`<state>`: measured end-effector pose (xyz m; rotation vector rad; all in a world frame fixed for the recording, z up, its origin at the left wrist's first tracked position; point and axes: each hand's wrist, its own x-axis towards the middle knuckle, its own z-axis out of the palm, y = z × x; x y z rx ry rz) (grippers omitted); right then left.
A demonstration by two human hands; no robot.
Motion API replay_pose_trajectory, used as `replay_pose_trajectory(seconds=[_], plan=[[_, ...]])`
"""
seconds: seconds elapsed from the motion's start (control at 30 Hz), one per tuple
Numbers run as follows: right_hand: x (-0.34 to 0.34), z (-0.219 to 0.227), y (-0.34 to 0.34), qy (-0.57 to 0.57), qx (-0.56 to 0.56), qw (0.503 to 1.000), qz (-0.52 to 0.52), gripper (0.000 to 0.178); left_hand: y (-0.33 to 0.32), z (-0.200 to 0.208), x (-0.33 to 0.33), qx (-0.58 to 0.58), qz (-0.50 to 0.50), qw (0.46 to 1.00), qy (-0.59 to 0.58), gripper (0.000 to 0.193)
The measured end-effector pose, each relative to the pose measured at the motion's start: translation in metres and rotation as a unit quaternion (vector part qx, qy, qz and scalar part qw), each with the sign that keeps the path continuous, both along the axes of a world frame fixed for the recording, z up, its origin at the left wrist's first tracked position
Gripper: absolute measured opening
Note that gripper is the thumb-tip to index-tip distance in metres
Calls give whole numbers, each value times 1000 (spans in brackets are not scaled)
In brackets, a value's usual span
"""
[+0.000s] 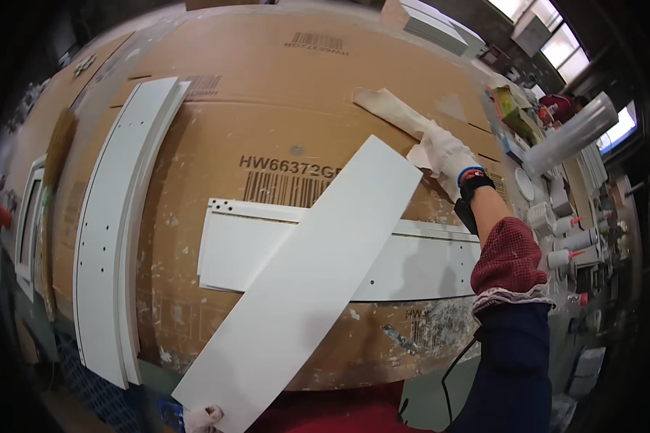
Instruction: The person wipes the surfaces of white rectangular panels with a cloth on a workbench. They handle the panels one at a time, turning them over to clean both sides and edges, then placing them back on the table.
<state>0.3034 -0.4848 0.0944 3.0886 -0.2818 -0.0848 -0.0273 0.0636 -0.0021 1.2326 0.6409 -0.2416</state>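
Note:
A long white panel (303, 278) slants across the middle, from the lower left up to the right, over other white boards. At its near end my left hand (204, 418), in a pale glove, is closed on the edge; most of that hand is hidden. My right hand (444, 155), in a white knit glove, is beside the panel's far end, closed on a limp cream cloth (390, 110). One end of the cloth stretches away to the upper left. Beneath the slanted panel lies a white board (419, 263) with small dark holes.
Brown cardboard (224, 137), spotted with white, covers the table. Long drilled white boards (112, 224) are stacked at the left, beside a framed white panel (30, 224). Along the right stand bottles (563, 257) and a clear plastic roll (570, 133). More boards (430, 25) sit at the back.

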Motion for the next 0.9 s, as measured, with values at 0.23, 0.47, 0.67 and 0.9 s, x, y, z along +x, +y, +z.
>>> replay_pose_trajectory(seconds=[0.23, 0.47, 0.67, 0.9], plan=[[-53, 0, -71, -53, -17, 998, -37, 37, 8, -5, 12, -20, -27, 998, 49, 18], [-175, 41, -43, -192, 136, 972, 11, 27, 7, -8, 18, -27, -47, 997, 56, 21], [-307, 44, -51, -251, 305, 889, -231, 24, 5, -11, 23, -22, -59, 996, 62, 23], [-427, -16, -59, -188, 162, 895, -371, 30, 7, -11, 26, -29, -89, 994, 54, 27]])
